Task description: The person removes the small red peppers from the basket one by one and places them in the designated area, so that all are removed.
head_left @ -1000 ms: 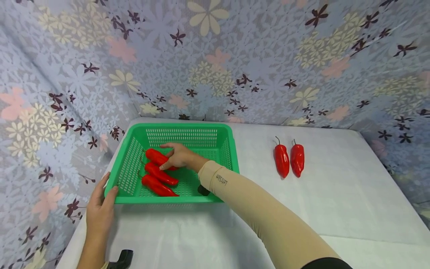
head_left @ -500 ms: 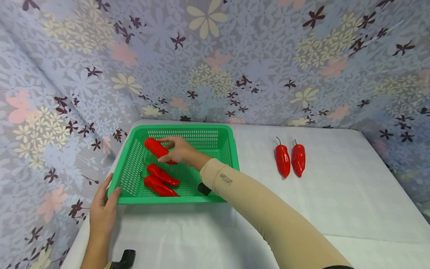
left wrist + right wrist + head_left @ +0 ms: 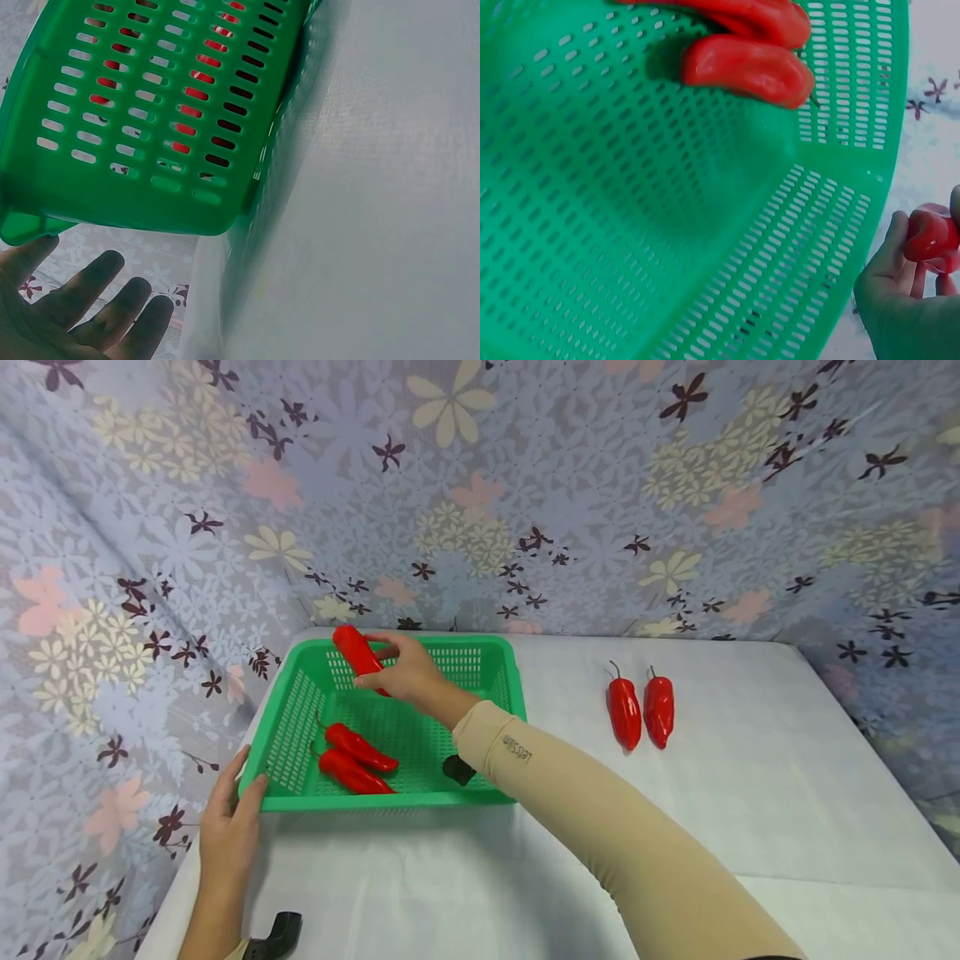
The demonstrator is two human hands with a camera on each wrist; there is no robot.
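Partly, the right hand's grip (image 3: 411, 672) hides a red pepper (image 3: 356, 647).

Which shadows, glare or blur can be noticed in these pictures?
Head view: small glints on the two peppers lying right of the basket, a soft shadow on the table in front of it; left wrist view: left hand's fingers appear shaded against the paler table; right wrist view: slightly soft detail overall.

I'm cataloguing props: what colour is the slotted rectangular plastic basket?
Slotted plastic basket: green, best seen in the head view.
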